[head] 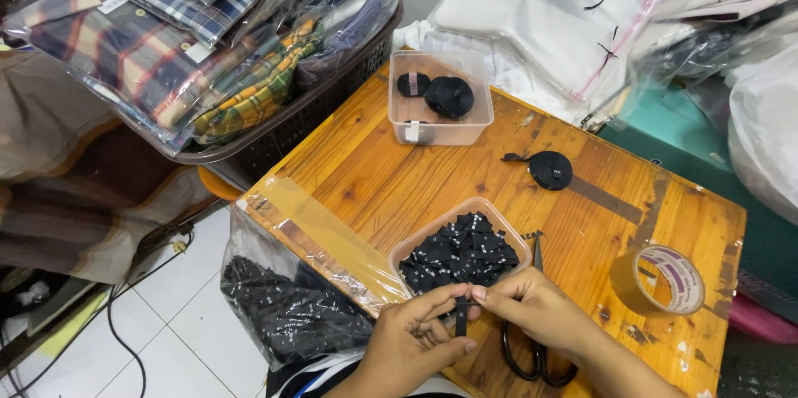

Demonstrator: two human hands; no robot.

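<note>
At the near edge of a wooden table [391, 173], my left hand [411, 340] and my right hand [536, 311] meet. Together they pinch a small black fabric strip [460, 317] that hangs down between the fingertips. Just beyond the hands stands a clear plastic tub [420, 236] filled with several small black fabric labels [461, 252]. Black-handled scissors [532, 356] lie on the table under my right hand, their blades pointing away along the tub's right side.
A second clear tub [440, 128] holds black ribbon rolls at the table's far edge. Another black roll [550, 170] lies mid-table. A tape roll [665, 280] sits right. A bag of black pieces [283, 306] hangs left. A basket [274, 136] holds packed plaid shirts.
</note>
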